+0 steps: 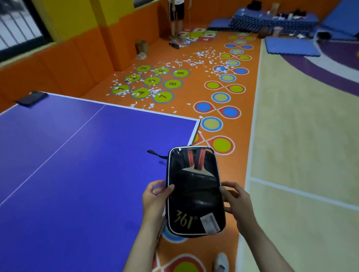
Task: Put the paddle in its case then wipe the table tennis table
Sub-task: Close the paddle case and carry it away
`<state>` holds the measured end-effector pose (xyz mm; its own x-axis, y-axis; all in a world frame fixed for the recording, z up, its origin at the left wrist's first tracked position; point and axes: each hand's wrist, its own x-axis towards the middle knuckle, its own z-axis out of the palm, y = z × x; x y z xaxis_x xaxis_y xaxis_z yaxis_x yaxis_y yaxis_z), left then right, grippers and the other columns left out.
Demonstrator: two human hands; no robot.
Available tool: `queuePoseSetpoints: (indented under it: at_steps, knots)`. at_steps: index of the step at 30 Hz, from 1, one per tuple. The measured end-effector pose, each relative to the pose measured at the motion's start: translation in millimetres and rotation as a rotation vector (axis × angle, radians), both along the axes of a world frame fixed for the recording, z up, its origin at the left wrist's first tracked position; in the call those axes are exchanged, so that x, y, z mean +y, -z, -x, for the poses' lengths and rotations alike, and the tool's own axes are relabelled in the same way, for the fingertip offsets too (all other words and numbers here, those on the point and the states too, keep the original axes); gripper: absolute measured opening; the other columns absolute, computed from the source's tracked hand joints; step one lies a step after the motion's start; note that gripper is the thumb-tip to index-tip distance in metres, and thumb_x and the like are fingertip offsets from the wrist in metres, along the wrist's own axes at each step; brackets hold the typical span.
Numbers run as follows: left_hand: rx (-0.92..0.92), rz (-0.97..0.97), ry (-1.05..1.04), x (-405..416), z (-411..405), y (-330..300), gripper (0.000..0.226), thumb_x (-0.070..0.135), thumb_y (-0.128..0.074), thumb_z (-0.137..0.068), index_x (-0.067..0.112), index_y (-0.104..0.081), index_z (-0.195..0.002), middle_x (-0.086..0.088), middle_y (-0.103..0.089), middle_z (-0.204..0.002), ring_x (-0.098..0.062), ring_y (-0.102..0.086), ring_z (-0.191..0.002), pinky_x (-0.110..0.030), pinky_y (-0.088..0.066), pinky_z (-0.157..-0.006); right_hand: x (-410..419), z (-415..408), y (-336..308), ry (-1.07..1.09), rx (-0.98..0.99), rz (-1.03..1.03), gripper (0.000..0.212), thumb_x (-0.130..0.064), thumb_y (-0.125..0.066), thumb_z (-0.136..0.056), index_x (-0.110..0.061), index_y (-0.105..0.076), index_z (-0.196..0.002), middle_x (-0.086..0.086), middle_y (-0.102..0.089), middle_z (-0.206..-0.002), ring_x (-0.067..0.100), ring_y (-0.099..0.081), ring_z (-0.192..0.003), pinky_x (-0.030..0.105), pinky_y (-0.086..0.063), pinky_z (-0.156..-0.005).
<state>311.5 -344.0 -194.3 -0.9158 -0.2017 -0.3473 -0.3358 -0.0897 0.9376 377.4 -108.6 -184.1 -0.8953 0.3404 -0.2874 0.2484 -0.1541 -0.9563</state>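
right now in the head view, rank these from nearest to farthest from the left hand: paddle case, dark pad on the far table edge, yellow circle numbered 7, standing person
From the left hand:
1. paddle case, held, just to its right
2. yellow circle numbered 7, floor past the table
3. dark pad, far left table edge
4. standing person, far wall

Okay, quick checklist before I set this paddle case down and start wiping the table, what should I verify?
1. Paddle inside the case: ok, visible through the clear front.
2. Case zipped shut: cannot tell; the zipper pull sticks out at the far end.
3. Both hands gripping: ok, left hand and right hand hold opposite sides.
4. Free spot on the table: ok, blue surface beside the case is bare.
5. Wiping cloth ready: cannot tell; a dark object lies at the far edge.
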Motion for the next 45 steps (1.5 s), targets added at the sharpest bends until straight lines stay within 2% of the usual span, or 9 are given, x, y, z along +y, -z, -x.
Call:
queuePoseSetpoints:
  at_steps: [6, 14, 18, 23, 28, 31, 34, 40, 45]
  knots:
    - [-0.044, 0.023, -0.001, 35.0, 100.0, 6.6, 0.024, 0.008, -0.083, -0.084, 0.007, -0.068, -0.104, -0.008, -0.074, -0.087, -0.004, -0.071, -0.063, -0.015, -0.05, -0.055, 41.9, 104.2, 12.4, -0.036, -0.021, 0.028, 0.012, -0.018, -0.073, -0.097, -0.012, -0.072, -0.108, 0.014, -0.076, -0.094, 0.022, -0.075, -0.081, 0.031, -0.06, -0.063]
    - [-0.088, 0.112, 0.01, 55.4, 223.2, -0.9, 0.026, 0.014, -0.084, -0.084, 0.009, -0.069, -0.105, -0.007, -0.072, -0.093, -0.01, -0.069, -0.075, -0.016, -0.049, -0.061, 67.8, 233.5, 27.0, -0.059, -0.099, 0.103, 0.008, -0.008, -0.072, -0.097, -0.004, -0.07, -0.104, 0.021, -0.073, -0.089, 0.023, -0.071, -0.071, 0.035, -0.056, -0.058]
    - [-0.113, 0.139, 0.034, 55.4, 281.1, 18.6, 0.025, 0.011, -0.083, -0.084, 0.008, -0.07, -0.105, -0.005, -0.071, -0.091, 0.002, -0.067, -0.065, -0.012, -0.049, -0.058, 67.8, 285.0, 50.1, -0.062, -0.172, 0.1, 0.009, -0.007, -0.074, -0.095, -0.005, -0.07, -0.103, 0.024, -0.073, -0.096, 0.03, -0.072, -0.081, 0.047, -0.06, -0.07]
    - [-0.157, 0.149, 0.072, 49.7, 364.5, 61.0, 0.024, 0.007, -0.083, -0.084, 0.002, -0.071, -0.106, -0.006, -0.072, -0.095, -0.017, -0.069, -0.089, -0.015, -0.052, -0.073, 64.0, 352.2, 74.5, -0.087, -0.252, 0.028, 0.008, -0.006, -0.071, -0.098, -0.003, -0.066, -0.104, 0.021, -0.072, -0.092, 0.027, -0.071, -0.08, 0.035, -0.06, -0.064]
    - [-0.195, 0.183, 0.114, 52.1, 438.5, 105.2, 0.023, -0.001, -0.081, -0.083, -0.004, -0.071, -0.104, -0.013, -0.072, -0.094, -0.02, -0.066, -0.089, -0.008, -0.053, -0.07, 59.5, 414.2, 100.8, -0.07, -0.337, -0.055, 0.008, -0.001, -0.069, -0.096, 0.001, -0.064, -0.101, 0.022, -0.069, -0.091, 0.026, -0.069, -0.077, 0.034, -0.061, -0.064]
    - [-0.228, 0.194, 0.13, 49.4, 469.3, 125.3, 0.021, 0.0, -0.083, -0.081, 0.004, -0.072, -0.099, -0.015, -0.074, -0.095, -0.023, -0.068, -0.089, -0.02, -0.055, -0.076, 53.6, 442.8, 114.3, -0.059, -0.411, -0.083, 0.01, 0.001, -0.068, -0.095, 0.0, -0.064, -0.105, 0.024, -0.07, -0.095, 0.027, -0.07, -0.079, 0.033, -0.061, -0.061]
    - [-0.254, 0.242, 0.188, 43.8, 493.2, 144.1, 0.019, 0.005, -0.085, -0.08, 0.013, -0.071, -0.091, -0.009, -0.074, -0.091, -0.025, -0.069, -0.089, -0.032, -0.055, -0.079, 46.9, 464.0, 133.2, -0.035, -0.475, -0.1, 0.013, 0.001, -0.068, -0.094, 0.002, -0.063, -0.107, 0.032, -0.068, -0.101, 0.034, -0.072, -0.082, 0.048, -0.065, -0.068]
    - [-0.312, 0.308, 0.233, 36.7, 522.6, 165.7, 0.02, 0.013, -0.085, -0.082, 0.022, -0.069, -0.09, -0.005, -0.073, -0.091, -0.023, -0.071, -0.089, -0.042, -0.059, -0.084, 35.1, 485.8, 153.9, -0.101, -0.532, -0.149, 0.01, 0.006, -0.062, -0.097, 0.005, -0.055, -0.104, 0.026, -0.066, -0.088, 0.03, -0.067, -0.072, 0.032, -0.061, -0.058]
    - [-0.358, 0.352, 0.254, 30.3, 533.3, 176.2, 0.022, 0.013, -0.082, -0.083, 0.026, -0.068, -0.094, -0.001, -0.073, -0.096, -0.023, -0.072, -0.09, -0.047, -0.059, -0.087, 27.0, 501.4, 171.2, -0.131, -0.523, -0.263, 0.01, 0.002, -0.065, -0.096, -0.003, -0.058, -0.102, 0.017, -0.069, -0.083, 0.03, -0.069, -0.075, 0.058, -0.062, -0.076]
